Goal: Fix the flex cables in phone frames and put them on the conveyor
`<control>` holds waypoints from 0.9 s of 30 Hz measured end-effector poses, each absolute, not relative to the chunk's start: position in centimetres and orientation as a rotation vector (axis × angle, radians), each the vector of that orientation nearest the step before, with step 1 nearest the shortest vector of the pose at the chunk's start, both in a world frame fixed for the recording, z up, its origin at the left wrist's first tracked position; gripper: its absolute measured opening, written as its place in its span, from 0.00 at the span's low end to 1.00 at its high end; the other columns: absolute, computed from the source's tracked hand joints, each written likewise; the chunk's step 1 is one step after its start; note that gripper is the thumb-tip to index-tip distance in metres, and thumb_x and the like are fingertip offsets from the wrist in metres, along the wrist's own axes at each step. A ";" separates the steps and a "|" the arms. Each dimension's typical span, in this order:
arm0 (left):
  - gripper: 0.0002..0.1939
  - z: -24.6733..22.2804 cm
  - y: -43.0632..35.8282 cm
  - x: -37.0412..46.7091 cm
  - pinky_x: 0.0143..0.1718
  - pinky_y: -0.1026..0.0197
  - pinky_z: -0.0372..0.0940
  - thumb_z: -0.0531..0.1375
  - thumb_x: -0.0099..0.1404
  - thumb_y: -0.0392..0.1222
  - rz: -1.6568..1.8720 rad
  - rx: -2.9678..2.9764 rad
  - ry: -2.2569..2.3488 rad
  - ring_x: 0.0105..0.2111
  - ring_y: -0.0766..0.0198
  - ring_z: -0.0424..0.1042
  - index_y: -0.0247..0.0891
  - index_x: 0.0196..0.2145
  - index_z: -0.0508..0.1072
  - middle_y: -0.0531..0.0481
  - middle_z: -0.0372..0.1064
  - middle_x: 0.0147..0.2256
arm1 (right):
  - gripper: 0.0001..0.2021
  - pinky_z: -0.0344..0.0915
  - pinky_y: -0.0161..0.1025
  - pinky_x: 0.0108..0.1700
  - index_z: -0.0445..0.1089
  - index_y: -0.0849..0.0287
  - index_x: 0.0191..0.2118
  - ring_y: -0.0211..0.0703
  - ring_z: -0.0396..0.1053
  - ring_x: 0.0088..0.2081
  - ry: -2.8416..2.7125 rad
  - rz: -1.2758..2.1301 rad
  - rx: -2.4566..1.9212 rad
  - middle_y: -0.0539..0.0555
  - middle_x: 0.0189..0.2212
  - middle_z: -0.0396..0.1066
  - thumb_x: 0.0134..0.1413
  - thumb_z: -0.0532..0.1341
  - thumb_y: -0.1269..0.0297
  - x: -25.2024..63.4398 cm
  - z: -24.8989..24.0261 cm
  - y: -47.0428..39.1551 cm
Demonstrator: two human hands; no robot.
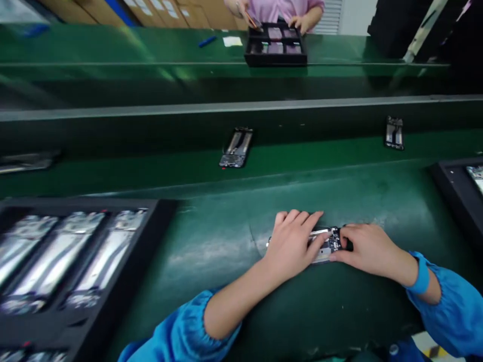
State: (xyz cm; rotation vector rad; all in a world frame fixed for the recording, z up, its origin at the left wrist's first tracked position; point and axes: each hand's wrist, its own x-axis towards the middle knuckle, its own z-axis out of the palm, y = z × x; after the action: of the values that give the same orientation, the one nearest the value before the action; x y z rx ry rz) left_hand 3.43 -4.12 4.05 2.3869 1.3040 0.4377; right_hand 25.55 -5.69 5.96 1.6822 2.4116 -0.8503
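While both hands work at four o'clock in the view, the phone unit [334, 243] lies beneath them on the green bench [211, 241]. The left hand [290, 246] is draped across it, fingers close together, thumb apart; whether they grip, I can't tell. And the right hand [368, 249] has thumb and fingers clamped on the unit's right end!

Over to eight o'clock: a big black tray [147, 241], blurred, three silvery units [107, 251] side by side in slanted slots, tops of more peeking up at the bottom edge. At three o'clock, a second tray [453, 193] juts in, part of one board [477, 175] showing. Up at twelve, across the way, a co-worker's hands [300, 24] are at a smaller black box [275, 59] holding two rows of pieces [275, 48].
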 end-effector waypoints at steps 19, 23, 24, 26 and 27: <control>0.13 3.3 -3.9 3.9 0.38 0.53 0.53 0.53 0.75 0.41 0.630 2.488 1.067 0.35 0.58 0.66 0.37 0.34 0.74 0.49 0.70 0.31 | 0.13 0.50 0.30 0.17 0.78 0.61 0.26 0.32 0.56 0.13 1.544 -1.899 1.806 0.46 0.12 0.63 0.60 0.61 0.65 25.3 7.7 -2.3; 0.13 3.5 -3.9 3.7 0.37 0.53 0.53 0.53 0.75 0.40 0.625 2.462 1.044 0.35 0.58 0.66 0.37 0.35 0.74 0.49 0.71 0.31 | 0.16 0.55 0.26 0.17 0.76 0.63 0.26 0.30 0.59 0.13 1.474 -1.975 1.788 0.48 0.14 0.68 0.64 0.60 0.66 25.1 7.9 -2.2; 0.13 3.5 -3.9 3.7 0.37 0.53 0.53 0.53 0.75 0.40 0.623 2.456 1.036 0.35 0.58 0.66 0.37 0.35 0.75 0.49 0.71 0.31 | 0.16 0.56 0.26 0.17 0.76 0.63 0.26 0.29 0.59 0.12 1.466 -1.984 1.784 0.48 0.14 0.69 0.65 0.60 0.65 25.1 7.9 -2.2; 0.14 3.5 -3.8 3.7 0.37 0.53 0.53 0.53 0.75 0.40 0.625 2.448 1.017 0.35 0.58 0.65 0.37 0.35 0.75 0.49 0.70 0.31 | 0.17 0.56 0.25 0.17 0.75 0.63 0.25 0.29 0.60 0.12 1.455 -2.006 1.779 0.48 0.14 0.69 0.66 0.60 0.65 25.2 7.8 -2.3; 0.14 3.5 -3.8 3.7 0.37 0.53 0.53 0.53 0.75 0.41 0.632 2.445 1.008 0.35 0.58 0.65 0.37 0.35 0.75 0.49 0.70 0.31 | 0.17 0.56 0.25 0.16 0.75 0.63 0.25 0.29 0.60 0.12 1.453 -2.018 1.777 0.48 0.14 0.69 0.66 0.61 0.64 25.2 7.7 -2.3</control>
State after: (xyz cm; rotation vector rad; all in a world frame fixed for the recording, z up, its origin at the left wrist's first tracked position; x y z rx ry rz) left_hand 3.67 -3.81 3.49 2.4450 1.0083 0.6315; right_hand 25.23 -2.32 7.73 1.7769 1.4534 -2.0176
